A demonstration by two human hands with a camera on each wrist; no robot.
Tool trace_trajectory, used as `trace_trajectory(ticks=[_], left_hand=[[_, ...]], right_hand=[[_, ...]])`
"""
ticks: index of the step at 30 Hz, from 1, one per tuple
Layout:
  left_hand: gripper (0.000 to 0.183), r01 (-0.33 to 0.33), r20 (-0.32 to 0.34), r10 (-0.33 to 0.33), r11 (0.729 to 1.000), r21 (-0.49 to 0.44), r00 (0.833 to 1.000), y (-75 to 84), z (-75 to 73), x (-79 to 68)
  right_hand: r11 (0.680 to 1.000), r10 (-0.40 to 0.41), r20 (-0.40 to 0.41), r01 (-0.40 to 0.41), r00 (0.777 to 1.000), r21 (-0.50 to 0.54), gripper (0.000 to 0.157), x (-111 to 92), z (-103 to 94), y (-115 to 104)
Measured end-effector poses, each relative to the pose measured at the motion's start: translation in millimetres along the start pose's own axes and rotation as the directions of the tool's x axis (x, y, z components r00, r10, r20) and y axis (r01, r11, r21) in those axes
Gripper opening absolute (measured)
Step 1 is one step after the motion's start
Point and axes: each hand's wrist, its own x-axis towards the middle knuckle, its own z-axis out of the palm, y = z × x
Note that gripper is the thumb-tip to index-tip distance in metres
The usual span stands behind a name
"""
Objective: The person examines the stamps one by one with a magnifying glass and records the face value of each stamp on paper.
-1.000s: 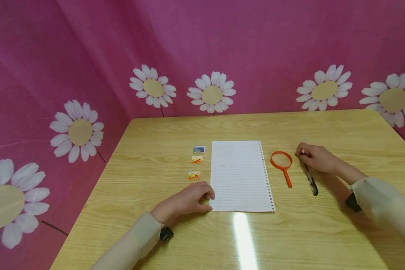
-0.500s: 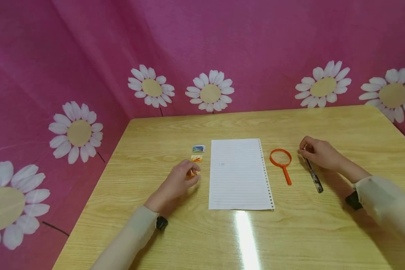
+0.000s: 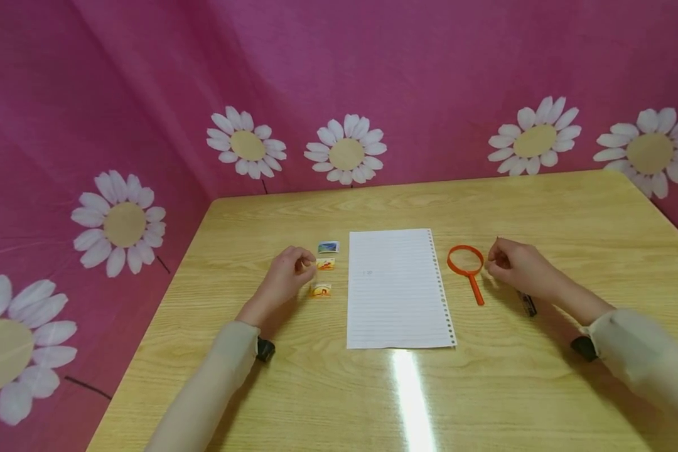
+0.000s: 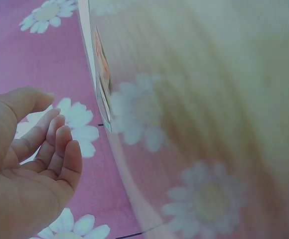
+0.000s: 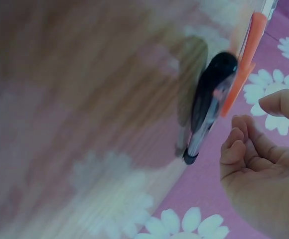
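My left hand (image 3: 285, 274) hovers left of three small stamp-like pictures, its fingertips right beside the middle yellow one (image 3: 326, 264). A blue one (image 3: 328, 247) lies above it and another yellow one (image 3: 321, 290) below. In the left wrist view the left fingers (image 4: 71, 164) are loosely bent, with nothing between them and the thumb. My right hand (image 3: 522, 269) is just right of the red magnifying glass (image 3: 466, 259). A dark pen (image 3: 528, 305) lies partly hidden under that hand. The right wrist view shows the right hand holding nothing, apart from the pen (image 5: 207, 102).
A lined sheet of paper (image 3: 397, 295) with punched holes along its right edge lies between the hands, bearing a small faint mark. The wooden table (image 3: 328, 395) reaches back to a pink curtain (image 3: 418, 81) printed with white daisies.
My left hand has moved from the paper's lower left edge up and left, past the lowest picture. My right hand has left the pen on the table and shifted left towards the magnifying glass.
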Motion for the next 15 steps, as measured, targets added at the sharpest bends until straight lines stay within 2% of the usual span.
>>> trace_trajectory(ticks=[3, 8, 15], left_hand=[[0.017, 0.000, 0.002, 0.000, 1.000, 0.008, 1.000, -2.7, -0.9, 5.8], [0.018, 0.026, 0.017, -0.027, 0.999, 0.025, 0.999, -6.3, -1.7, 14.5], [0.017, 0.016, 0.054, -0.018, 0.999, 0.037, 0.998, -9.5, -2.8, 22.6]], right_hand=[[1.000, 0.001, 0.001, -0.001, 1.000, 0.001, 0.009, -3.7, 1.7, -3.9], [0.999, 0.039, 0.051, -0.039, 0.998, 0.008, 0.013, -9.6, 4.9, -10.8], [0.998, 0.066, 0.099, -0.067, 0.993, 0.004, 0.019, -18.6, 10.7, -21.8]])
